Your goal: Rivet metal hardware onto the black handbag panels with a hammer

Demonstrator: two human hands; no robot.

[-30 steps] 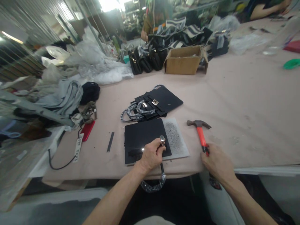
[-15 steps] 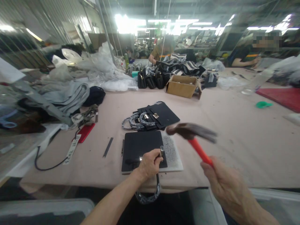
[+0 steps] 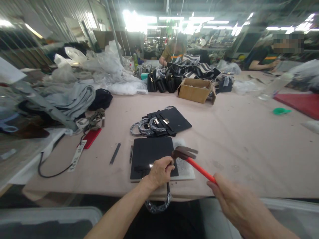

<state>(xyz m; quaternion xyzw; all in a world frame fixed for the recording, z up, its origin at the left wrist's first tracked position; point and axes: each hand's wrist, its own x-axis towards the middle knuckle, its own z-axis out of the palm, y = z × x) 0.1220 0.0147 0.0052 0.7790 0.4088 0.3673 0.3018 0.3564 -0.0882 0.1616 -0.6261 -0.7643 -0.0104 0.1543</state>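
Far beyond the left fingers (image 3: 166,161), strip lights (image 3: 201,19) blaze away, and the brightest patch, ahead and leftward, burns clean out to white haze! Around those fingers the tabletop (image 3: 239,132) takes soft, even light, with faint shadows to their right. There's a sharp glint on the black bag (image 3: 152,146), just left of them! Rightward, the right hand (image 3: 230,196) looks soft with blur; farthest out, edges stretch and smear, and below, darkness.

Hammer (image 3: 196,165): handle is orange-red, head dark brown. Bag (image 3: 152,148): plain black. Slab (image 3: 188,172): pale grey, black-speckled. Tablecloth (image 3: 239,142): dusty pink.
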